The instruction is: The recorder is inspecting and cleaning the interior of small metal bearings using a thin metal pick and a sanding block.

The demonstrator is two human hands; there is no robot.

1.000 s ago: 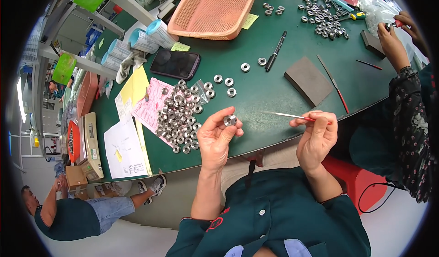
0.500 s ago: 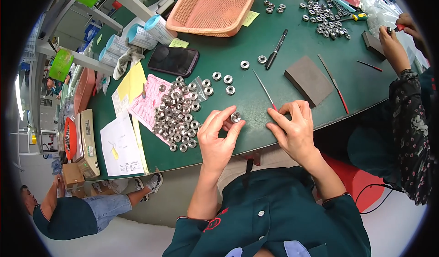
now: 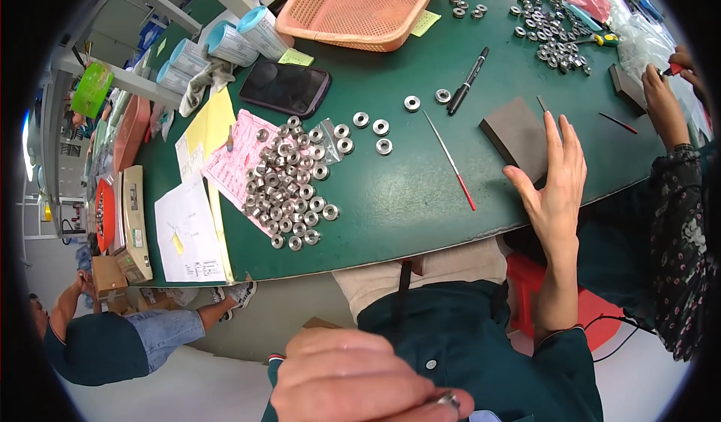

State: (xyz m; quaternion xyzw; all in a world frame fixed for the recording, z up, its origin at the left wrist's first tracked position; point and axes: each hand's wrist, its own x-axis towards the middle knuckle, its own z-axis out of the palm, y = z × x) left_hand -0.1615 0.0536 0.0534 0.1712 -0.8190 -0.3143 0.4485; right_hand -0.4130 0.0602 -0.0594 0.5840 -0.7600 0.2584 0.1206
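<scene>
My left hand (image 3: 357,377) pinches one metal ring (image 3: 449,399); my right hand (image 3: 557,185) spreads open, empty, by one grey block (image 3: 514,133), one red-handled file (image 3: 457,174) lying to that hand's left.

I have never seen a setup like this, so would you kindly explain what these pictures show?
A person works here bare-handed, with no robot in view. You are looking through a fisheye camera worn on that person's head and facing down, so straight edges bend. The left hand, close to the camera, holds a small metal ring. The right hand is open near a brownish block; whether they touch is unclear. On the green table lie a pile of similar rings, partly on a pink sheet, a thin red-handled tool, a pen, a phone and an orange basket.
</scene>
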